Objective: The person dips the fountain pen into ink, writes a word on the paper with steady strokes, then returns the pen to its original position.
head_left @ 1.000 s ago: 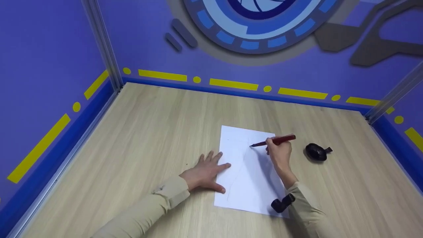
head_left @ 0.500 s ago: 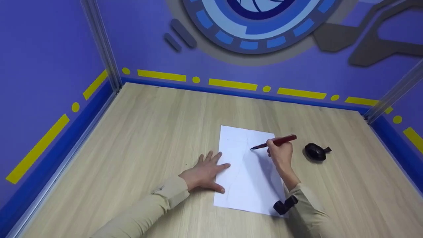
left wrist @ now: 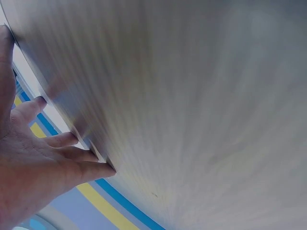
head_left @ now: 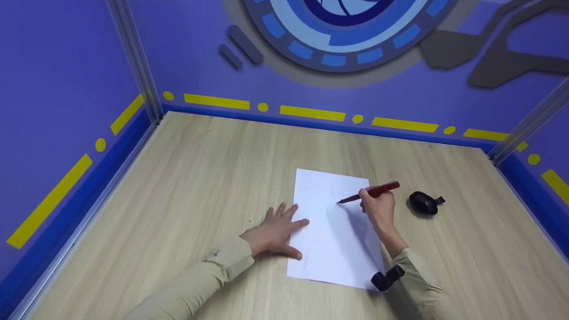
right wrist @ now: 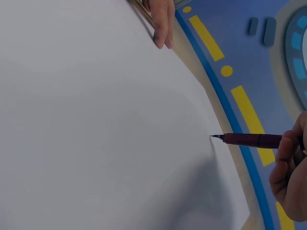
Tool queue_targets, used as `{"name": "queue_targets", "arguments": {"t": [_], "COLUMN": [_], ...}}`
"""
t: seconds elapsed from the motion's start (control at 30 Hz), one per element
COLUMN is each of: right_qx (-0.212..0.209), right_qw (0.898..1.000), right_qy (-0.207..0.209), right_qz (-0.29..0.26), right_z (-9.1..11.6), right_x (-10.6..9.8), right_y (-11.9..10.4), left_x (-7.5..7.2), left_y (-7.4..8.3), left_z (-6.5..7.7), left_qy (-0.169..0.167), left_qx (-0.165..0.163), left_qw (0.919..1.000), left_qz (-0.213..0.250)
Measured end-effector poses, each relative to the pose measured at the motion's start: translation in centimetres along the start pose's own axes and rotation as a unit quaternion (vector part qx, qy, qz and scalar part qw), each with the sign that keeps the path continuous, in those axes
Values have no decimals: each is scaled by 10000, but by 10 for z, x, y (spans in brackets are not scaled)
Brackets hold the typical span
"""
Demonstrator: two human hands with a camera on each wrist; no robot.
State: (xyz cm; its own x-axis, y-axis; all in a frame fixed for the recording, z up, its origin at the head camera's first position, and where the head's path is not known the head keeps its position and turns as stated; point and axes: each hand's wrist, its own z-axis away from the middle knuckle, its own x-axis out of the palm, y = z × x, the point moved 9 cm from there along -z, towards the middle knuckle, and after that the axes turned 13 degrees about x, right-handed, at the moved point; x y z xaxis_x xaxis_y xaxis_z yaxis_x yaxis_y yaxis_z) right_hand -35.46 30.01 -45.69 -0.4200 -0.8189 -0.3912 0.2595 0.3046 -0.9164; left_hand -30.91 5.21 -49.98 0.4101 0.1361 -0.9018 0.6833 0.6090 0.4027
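A white sheet of paper (head_left: 344, 249) lies on the wooden table, with faint thin lines on it. My right hand (head_left: 379, 208) pinches a dark red fountain pen (head_left: 378, 189) over the sheet's upper right part. In the right wrist view the pen (right wrist: 249, 140) points its nib at the paper (right wrist: 105, 115); whether the tip touches cannot be told. My left hand (head_left: 272, 232) rests with spread fingers across the sheet's left edge. The left wrist view shows that hand (left wrist: 38, 158) with fingers extended against the tabletop.
A small black rounded object with a stubby tab (head_left: 423, 203) lies right of the paper. A black wrist camera (head_left: 387, 278) sits at my right cuff, over the sheet's lower right corner. Purple-blue panels (head_left: 311, 95) enclose the table (head_left: 213, 178).
My right hand and the pen have slid a little toward me and to the right over the sheet. The left hand stays in place on the paper.
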Motion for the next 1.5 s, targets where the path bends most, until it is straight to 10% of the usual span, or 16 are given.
{"name": "queue_targets", "arguments": {"t": [1.5], "right_qx": [393], "right_qw": [9986], "right_qy": [-103], "right_qz": [-338], "right_z": [22], "right_x": [-24], "right_y": [23], "left_x": [-1], "left_y": [0], "left_z": [-1], "left_qy": [12], "left_qx": [84], "left_qw": [9999], "left_qz": [-124]}}
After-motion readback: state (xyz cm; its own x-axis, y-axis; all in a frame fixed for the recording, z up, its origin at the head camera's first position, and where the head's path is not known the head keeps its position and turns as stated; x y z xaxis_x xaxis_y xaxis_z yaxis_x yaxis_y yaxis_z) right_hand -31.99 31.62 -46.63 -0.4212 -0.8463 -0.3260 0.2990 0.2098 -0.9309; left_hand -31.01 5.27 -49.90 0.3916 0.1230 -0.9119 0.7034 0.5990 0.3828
